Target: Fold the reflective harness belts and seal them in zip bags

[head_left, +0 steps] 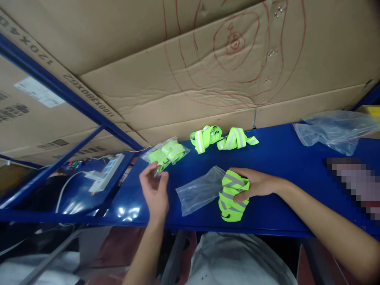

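Observation:
My right hand (pixel 255 183) is closed around a folded neon-yellow reflective band (pixel 232 196) on the blue table (pixel 276 158). An open clear plastic bag (pixel 199 190) lies flat just left of that band. My left hand (pixel 154 190) hovers over the table's left part, fingers loosely curled and pinched at the edge of a bagged pack of yellow bands (pixel 166 152). Two loose yellow bands (pixel 208 137) (pixel 236 138) lie further back near the cardboard.
Cardboard sheets (pixel 208 67) with red scribbles form the back wall. Crumpled clear bags (pixel 335 128) lie at the far right. A white power strip (pixel 105 174) with cables sits on a lower blue shelf at left. Blue frame bars (pixel 59 91) cross the left side.

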